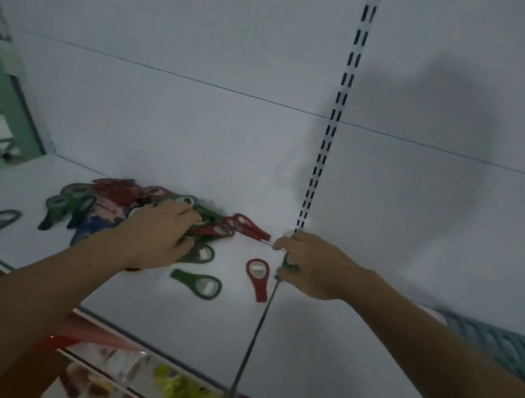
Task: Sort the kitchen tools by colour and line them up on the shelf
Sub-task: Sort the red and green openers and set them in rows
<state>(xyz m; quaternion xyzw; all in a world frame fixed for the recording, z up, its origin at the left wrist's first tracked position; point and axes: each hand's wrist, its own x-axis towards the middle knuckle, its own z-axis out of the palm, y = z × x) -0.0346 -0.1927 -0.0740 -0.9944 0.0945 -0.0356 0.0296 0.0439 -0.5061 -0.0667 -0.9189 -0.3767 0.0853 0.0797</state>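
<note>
L hand (158,233) lies palm-down, fingers curled into the mixed pile of openers (121,206) on the shelf (351,345); what it grips can't be told. R hand (311,264) is closed on a green opener (288,267). Red opener (257,279) lies just left of R hand, handle toward the person, so R is nearer; green loose one (199,285) sits btw the hands.

Left hand (158,233) spread, right hand (312,266) curled (fingers bent).

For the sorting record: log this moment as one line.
left hand: reaching into mixed bottle opener pile | right hand: holding green opener | loose on shelf: red opener, green opener | sorting: unfinished
</note>
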